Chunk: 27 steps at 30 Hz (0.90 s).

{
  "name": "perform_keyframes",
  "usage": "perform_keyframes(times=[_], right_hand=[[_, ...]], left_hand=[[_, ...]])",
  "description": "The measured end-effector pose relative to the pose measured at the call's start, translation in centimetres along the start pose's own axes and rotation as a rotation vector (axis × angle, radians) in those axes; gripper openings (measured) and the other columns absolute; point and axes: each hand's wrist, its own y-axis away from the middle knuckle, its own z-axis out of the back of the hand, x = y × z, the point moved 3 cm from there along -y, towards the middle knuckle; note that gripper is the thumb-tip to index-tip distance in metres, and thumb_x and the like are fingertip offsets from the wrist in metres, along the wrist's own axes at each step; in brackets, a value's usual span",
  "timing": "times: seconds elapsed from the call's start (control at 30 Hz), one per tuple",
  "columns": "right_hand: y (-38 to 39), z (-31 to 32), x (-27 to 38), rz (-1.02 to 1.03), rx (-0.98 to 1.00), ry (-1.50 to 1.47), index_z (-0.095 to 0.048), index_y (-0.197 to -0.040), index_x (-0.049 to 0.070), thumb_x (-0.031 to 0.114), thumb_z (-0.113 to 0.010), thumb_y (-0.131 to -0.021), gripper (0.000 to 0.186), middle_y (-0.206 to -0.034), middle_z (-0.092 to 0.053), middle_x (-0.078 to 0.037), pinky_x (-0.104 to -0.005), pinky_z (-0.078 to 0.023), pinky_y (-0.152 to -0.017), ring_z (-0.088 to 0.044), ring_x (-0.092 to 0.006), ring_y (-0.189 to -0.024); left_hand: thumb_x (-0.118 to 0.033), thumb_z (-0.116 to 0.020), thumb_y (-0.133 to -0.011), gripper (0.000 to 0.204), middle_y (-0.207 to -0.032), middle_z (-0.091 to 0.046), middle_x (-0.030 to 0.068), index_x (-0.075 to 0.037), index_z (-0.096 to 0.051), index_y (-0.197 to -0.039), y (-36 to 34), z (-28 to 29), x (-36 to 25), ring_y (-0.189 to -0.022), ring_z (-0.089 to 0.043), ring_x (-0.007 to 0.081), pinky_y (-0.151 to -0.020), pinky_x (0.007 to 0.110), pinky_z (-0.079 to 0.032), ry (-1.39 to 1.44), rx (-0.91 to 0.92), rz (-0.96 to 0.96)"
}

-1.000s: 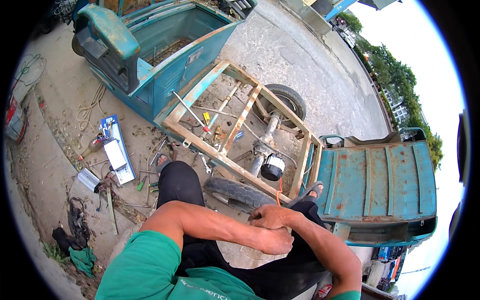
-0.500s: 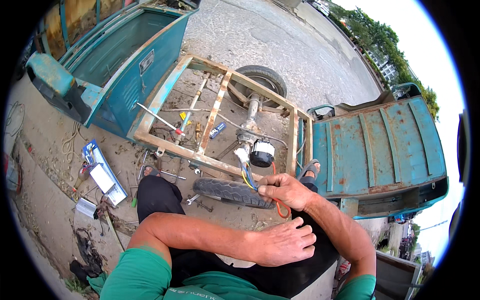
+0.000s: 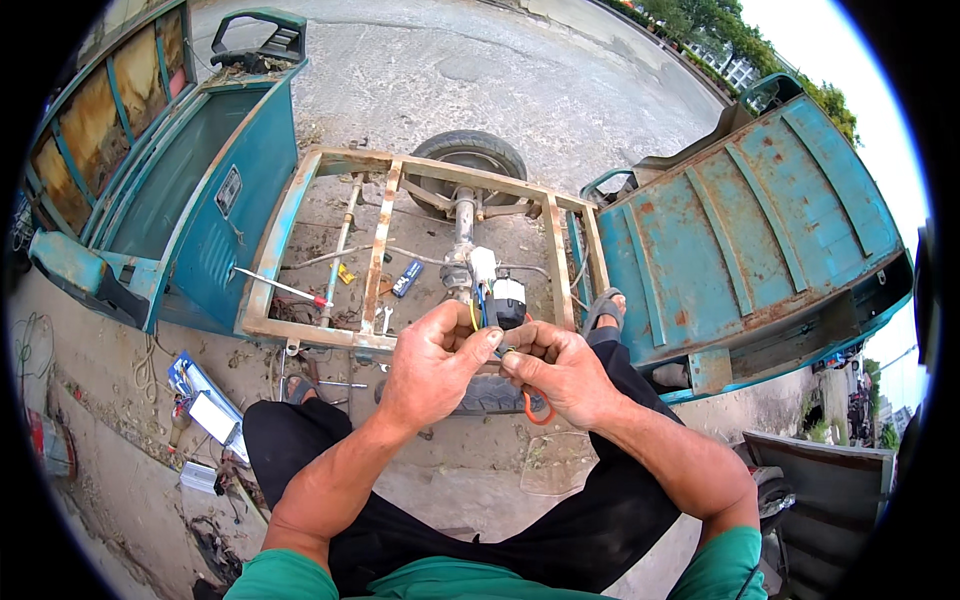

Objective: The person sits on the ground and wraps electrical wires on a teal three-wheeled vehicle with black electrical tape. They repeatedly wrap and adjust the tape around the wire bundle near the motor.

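My left hand (image 3: 435,360) and my right hand (image 3: 555,375) meet in front of me, both closed in pinches on thin yellow and blue wires (image 3: 480,310). The wires run up to a white connector housing or cover (image 3: 483,263) beside a black-and-white cylindrical motor (image 3: 509,295) on the grey axle (image 3: 464,225). A loop of orange cable (image 3: 540,410) hangs below my right hand. A rusty rectangular metal frame (image 3: 382,250) surrounds the axle, with a tyre (image 3: 480,395) partly hidden behind my hands.
A teal cargo body (image 3: 195,200) stands left, a rusty teal panel (image 3: 750,240) right, and a second tyre (image 3: 470,145) beyond the frame. Tools such as a wrench (image 3: 387,318), a blue package (image 3: 408,278) and a white box (image 3: 210,418) lie on the ground. My sandaled feet flank the frame.
My left hand has risen from my lap to join my right hand at the wires. The view has turned, so the frame now sits straighter and more central.
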Motion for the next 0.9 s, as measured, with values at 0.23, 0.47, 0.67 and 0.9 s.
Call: perform_keyframes(times=[0.23,0.47,0.67,0.9], right_hand=[[-0.9,1.4,-0.6,0.029,-0.097,-0.222,-0.057,-0.117,0.003,0.019,-0.062,-0.101,0.023,-0.097,-0.067,-0.005,-0.0259,-0.049,-0.072,-0.059,-0.0097,-0.082],[-1.4,2.8,-0.5,-0.004,-0.056,-0.369,-0.053,-0.11,0.005,0.019,-0.061,-0.098,0.02,-0.103,-0.067,-0.01,-0.0296,-0.053,-0.078,-0.064,-0.0137,-0.085],[-1.5,2.6,-0.5,0.0,-0.006,-0.395,-0.051,-0.106,0.004,0.015,-0.067,-0.09,0.025,-0.095,-0.065,-0.009,-0.0259,-0.048,-0.065,-0.06,-0.0114,-0.078],[-1.1,1.9,-0.4,-0.004,0.015,-0.212,-0.055,-0.116,-0.001,0.017,-0.071,-0.089,0.037,-0.09,-0.061,-0.003,-0.0245,-0.042,-0.061,-0.053,-0.0078,-0.072]], left_hand=[[-0.019,-0.063,-0.101,0.019,-0.086,-0.068,0.0057,-0.001,-0.068,-0.106,-2.1,0.6,2.8,-0.071,-0.064,0.0124,-0.068,0.028,-0.052,0.327,0.077,0.011],[-0.016,-0.061,-0.101,0.015,-0.091,-0.07,0.0071,-0.003,-0.066,-0.105,-4.0,-0.5,3.7,-0.072,-0.063,0.0146,-0.069,0.03,-0.052,0.544,0.125,-0.012],[-0.016,-0.06,-0.1,0.012,-0.09,-0.07,0.007,-0.005,-0.064,-0.103,-4.1,-0.8,3.6,-0.07,-0.064,0.015,-0.066,0.029,-0.052,0.556,0.119,0.088],[-0.016,-0.062,-0.099,0.011,-0.089,-0.07,0.0073,-0.005,-0.063,-0.099,-3.3,-0.6,2.9,-0.067,-0.065,0.0144,-0.06,0.029,-0.053,0.441,0.088,0.076]])
